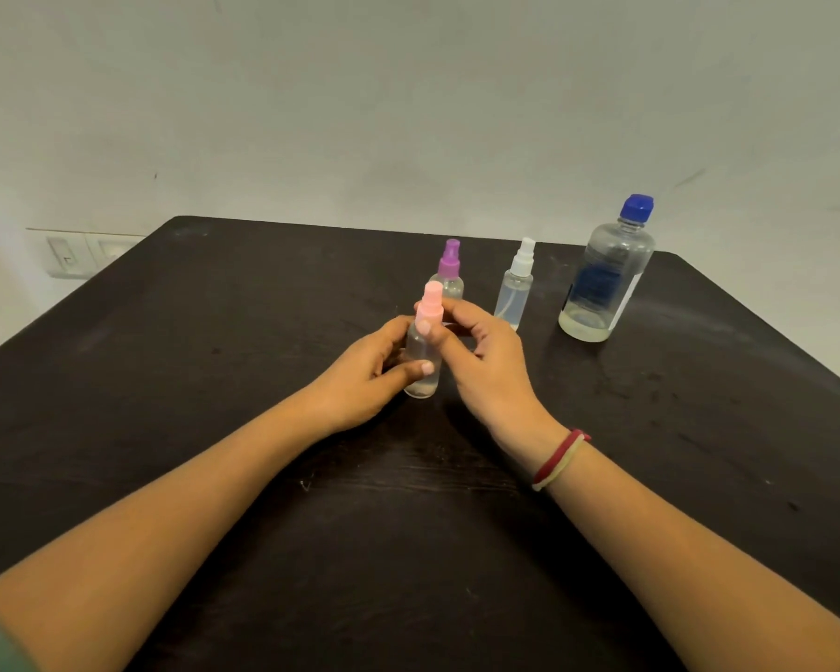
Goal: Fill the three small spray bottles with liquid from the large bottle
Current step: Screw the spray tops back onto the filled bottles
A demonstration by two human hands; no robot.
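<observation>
A small clear spray bottle with a pink top (423, 354) stands upright on the black table (214, 380). My left hand (364, 375) wraps its body from the left. My right hand (481, 361) pinches the pink spray head with thumb and fingers. Behind them stands a spray bottle with a purple top (448, 271), its lower part hidden by my fingers. To its right is a spray bottle with a white top (516, 286). The large clear bottle with a blue cap (604, 274) stands at the far right, capped, with a low level of liquid.
A pale wall rises behind the table, with a switch plate (83, 252) at the far left. The table's back edge lies just behind the bottles. A red and cream band circles my right wrist (558, 460).
</observation>
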